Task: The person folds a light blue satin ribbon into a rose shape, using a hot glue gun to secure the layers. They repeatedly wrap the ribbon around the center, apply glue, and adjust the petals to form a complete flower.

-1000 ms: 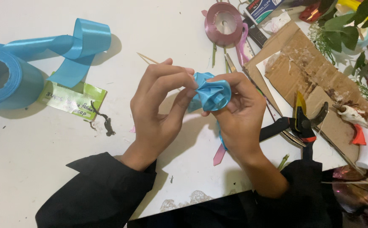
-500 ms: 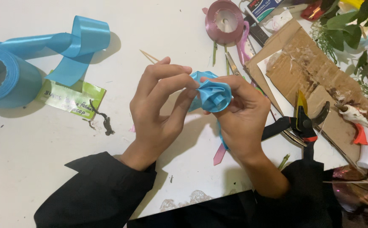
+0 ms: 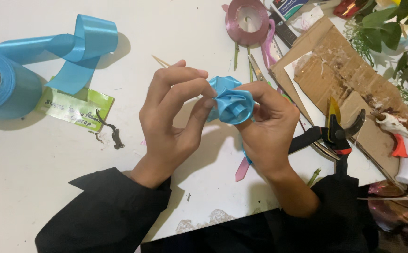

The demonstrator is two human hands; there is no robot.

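Observation:
A small rose folded from light blue ribbon (image 3: 232,104) is held between both hands above the white table (image 3: 49,178). My left hand (image 3: 173,122) pinches its left side with thumb and fingers. My right hand (image 3: 269,129) wraps around its right side and base, with a blue ribbon tail hanging below the palm. A thin wooden stick (image 3: 161,61) pokes out behind my left fingers. Both arms are in black sleeves.
A big roll of blue ribbon (image 3: 0,86) with a loose loop lies at the left, beside a green label (image 3: 75,108). A pink ribbon roll (image 3: 247,21), scissors (image 3: 258,70), cardboard (image 3: 349,79), black cutters (image 3: 333,136), a glue gun (image 3: 403,140) and green leaves (image 3: 386,23) crowd the right.
The hands have barely moved. The fingers have shifted slightly on the blue ribbon rose, which sits a little tighter between them.

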